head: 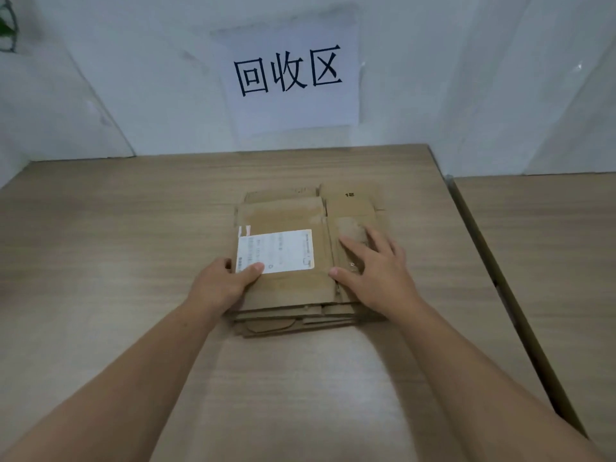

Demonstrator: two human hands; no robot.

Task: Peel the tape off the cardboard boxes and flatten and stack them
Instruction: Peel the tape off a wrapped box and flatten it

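Observation:
A stack of flattened brown cardboard boxes lies in the middle of the wooden table. The top piece carries a white shipping label. My left hand grips the stack's near left edge, its thumb lying on the label's corner and its fingers hidden under the cardboard. My right hand rests flat on the right part of the stack, fingers straight and spread. A bit of clear tape shows under the right hand's fingers.
A white paper sign with three large black characters hangs on the white wall behind the table. A second wooden tabletop adjoins on the right, with a dark gap between them. A green plant sits at the far top left corner.

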